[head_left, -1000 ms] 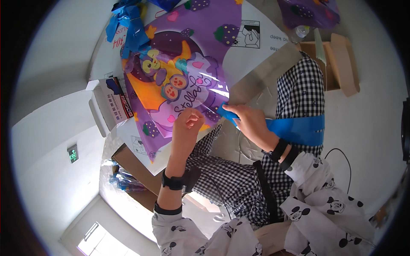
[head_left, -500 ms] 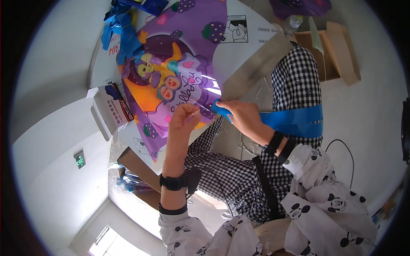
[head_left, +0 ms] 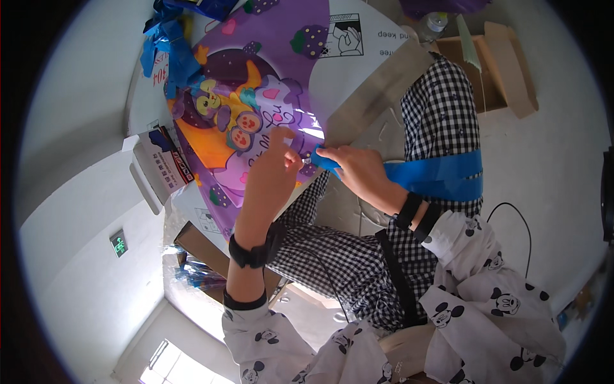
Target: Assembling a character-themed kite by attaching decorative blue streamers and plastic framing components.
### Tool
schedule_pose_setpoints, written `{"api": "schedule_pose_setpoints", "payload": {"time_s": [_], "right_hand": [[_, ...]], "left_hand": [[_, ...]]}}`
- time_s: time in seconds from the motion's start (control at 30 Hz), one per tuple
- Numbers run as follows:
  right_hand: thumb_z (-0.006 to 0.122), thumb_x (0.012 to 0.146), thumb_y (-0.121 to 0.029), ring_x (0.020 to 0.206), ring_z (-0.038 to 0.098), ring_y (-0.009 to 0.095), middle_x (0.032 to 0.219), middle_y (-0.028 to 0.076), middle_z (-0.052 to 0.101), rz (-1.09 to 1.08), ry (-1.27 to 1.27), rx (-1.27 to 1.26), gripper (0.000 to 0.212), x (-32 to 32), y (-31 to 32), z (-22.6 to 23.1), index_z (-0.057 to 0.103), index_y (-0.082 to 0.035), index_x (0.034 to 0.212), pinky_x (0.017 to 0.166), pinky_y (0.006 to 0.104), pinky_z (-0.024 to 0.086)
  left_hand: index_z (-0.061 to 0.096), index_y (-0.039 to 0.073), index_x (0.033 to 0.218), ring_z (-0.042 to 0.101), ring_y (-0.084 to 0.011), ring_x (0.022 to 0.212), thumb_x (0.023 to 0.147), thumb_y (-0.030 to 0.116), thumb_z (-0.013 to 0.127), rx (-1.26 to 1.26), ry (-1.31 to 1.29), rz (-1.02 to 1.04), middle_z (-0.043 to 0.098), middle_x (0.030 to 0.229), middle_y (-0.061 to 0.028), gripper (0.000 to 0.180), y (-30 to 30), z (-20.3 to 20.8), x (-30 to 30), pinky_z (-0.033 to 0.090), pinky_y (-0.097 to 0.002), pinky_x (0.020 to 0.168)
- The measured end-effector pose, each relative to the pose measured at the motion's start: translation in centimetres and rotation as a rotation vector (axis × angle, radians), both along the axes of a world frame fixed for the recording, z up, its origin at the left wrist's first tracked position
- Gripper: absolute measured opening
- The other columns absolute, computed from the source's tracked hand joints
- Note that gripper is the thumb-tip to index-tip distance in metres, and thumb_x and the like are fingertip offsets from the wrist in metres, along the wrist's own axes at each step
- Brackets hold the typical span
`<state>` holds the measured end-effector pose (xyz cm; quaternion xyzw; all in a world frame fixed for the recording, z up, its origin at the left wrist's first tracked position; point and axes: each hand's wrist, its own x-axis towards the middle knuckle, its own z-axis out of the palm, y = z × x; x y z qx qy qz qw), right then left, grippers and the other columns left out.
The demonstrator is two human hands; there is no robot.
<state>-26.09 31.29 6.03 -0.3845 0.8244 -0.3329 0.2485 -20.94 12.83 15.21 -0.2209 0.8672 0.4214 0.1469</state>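
Observation:
A glossy purple plastic sheet (head_left: 211,176), shaped like a kite and printed with cartoon figures, lies on a white box in front of me. My right hand (head_left: 361,173) is closed on one end of a blue plastic strip (head_left: 441,176) at the sheet's near right corner. From there the strip runs right, across my checked trouser leg. Just left of that corner, my left hand (head_left: 268,169) is over the sheet, its fingers curled. Whatever these fingers pinch is too small to make out.
A bunch of blue plastic strips (head_left: 169,61) lies at the far left. An open cardboard box (head_left: 508,70) and a clear bottle (head_left: 435,24) stand at the far right. A small printed carton (head_left: 157,163) is left of the sheet. A black cable (head_left: 527,233) curves at right.
My left hand has shifted slightly left and its index finger has lifted forward. My right hand keeps its grip on the blue strip. The whole view has moved a little.

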Motion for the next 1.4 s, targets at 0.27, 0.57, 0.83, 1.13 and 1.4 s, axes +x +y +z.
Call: {"api": "schedule_pose_setpoints", "payload": {"time_s": [0.27, 0.57, 0.83, 1.13, 1.4], "right_hand": [[0.069, 0.078, -0.005, 0.082, 0.067, 0.027, 0.103, 0.006, 0.068, 0.019, -0.006, 0.042, 0.047, 0.0, -0.1, 0.3, 0.061, -0.015, 0.123, 0.067, 0.0389, 0.053], [0.061, 0.081, -0.004, 0.071, 0.066, 0.024, 0.090, 0.006, 0.066, -0.070, 0.080, -0.114, 0.038, 0.3, -0.1, -0.2, 0.064, -0.016, 0.118, 0.059, 0.0370, 0.053], [0.061, 0.082, -0.006, 0.068, 0.065, 0.024, 0.086, 0.006, 0.065, -0.039, 0.079, -0.067, 0.038, 0.3, -0.1, -0.2, 0.063, -0.017, 0.119, 0.057, 0.0377, 0.052], [0.069, 0.078, -0.006, 0.077, 0.067, 0.024, 0.098, 0.005, 0.067, 0.002, 0.032, 0.014, 0.048, 0.1, 0.0, 0.0, 0.060, -0.015, 0.124, 0.061, 0.0364, 0.053], [0.059, 0.083, -0.007, 0.065, 0.065, 0.023, 0.079, 0.005, 0.064, -0.030, 0.155, -0.037, 0.033, 0.3, -0.2, -0.3, 0.064, -0.013, 0.115, 0.052, 0.0367, 0.050]], "left_hand": [[0.044, 0.000, 0.107, 0.066, -0.0386, 0.077, 0.083, 0.006, 0.060, -0.228, -0.140, -0.374, 0.065, 0.078, -0.0206, 0.030, -0.4, -4.0, -2.7, 0.050, -0.0460, 0.063], [0.042, -0.002, 0.096, 0.065, -0.0416, 0.074, 0.079, 0.004, 0.061, -0.264, -0.147, -0.436, 0.064, 0.074, -0.0243, 0.027, -0.5, -5.3, -3.6, 0.051, -0.0476, 0.060], [0.043, -0.002, 0.091, 0.066, -0.0414, 0.070, 0.075, 0.003, 0.063, -0.424, -0.120, -0.499, 0.063, 0.070, -0.0218, 0.027, 0.1, -5.3, -4.0, 0.053, -0.0462, 0.061], [0.046, -0.003, 0.092, 0.068, -0.0365, 0.069, 0.077, 0.007, 0.063, -0.549, -0.105, -0.468, 0.066, 0.070, -0.0184, 0.025, 1.3, -5.8, -4.2, 0.054, -0.0415, 0.061], [0.044, -0.005, 0.096, 0.067, -0.0400, 0.074, 0.072, 0.015, 0.074, -0.580, -0.212, -0.416, 0.066, 0.077, -0.0231, 0.043, 2.2, -5.9, -5.4, 0.054, -0.0453, 0.062]]}}
